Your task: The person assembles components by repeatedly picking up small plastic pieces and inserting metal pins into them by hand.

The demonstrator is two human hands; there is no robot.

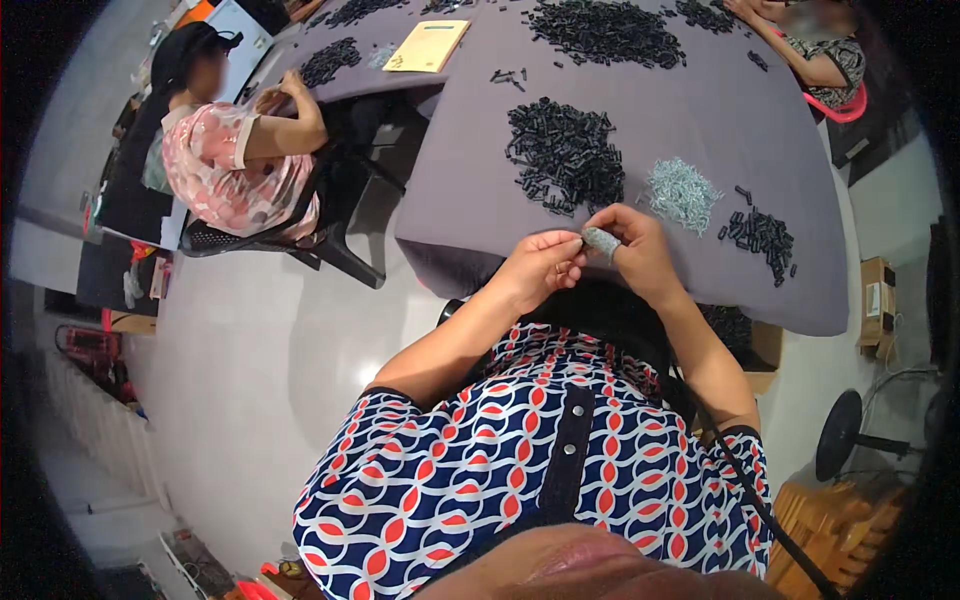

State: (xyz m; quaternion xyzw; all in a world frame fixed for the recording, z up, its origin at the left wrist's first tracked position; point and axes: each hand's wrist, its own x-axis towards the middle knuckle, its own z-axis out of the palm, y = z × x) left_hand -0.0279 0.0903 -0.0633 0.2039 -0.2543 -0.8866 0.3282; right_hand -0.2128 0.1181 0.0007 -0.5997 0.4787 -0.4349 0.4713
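Observation:
My left hand [545, 268] and my right hand [638, 252] meet just over the near edge of the cloth-covered table [470, 195]. Both are closed in a pinch, fingertips almost touching. Between them is something small and dark, too tiny to make out. A grey wrap [602, 242] covers a digit of the right hand. Just beyond my hands lies a big heap of short black tubular pieces [565, 150]. To its right sits a pile of small silvery metal pieces [683, 195], and farther right a smaller heap of black pieces [760, 240].
More black pieces [605, 35] cover the far table, near a yellow booklet [428, 46]. At left a person [240, 150] sits on a black chair [345, 235]; another person [825, 65] sits far right. A cardboard box [765, 355] stands under the table, a fan [840, 435] at lower right.

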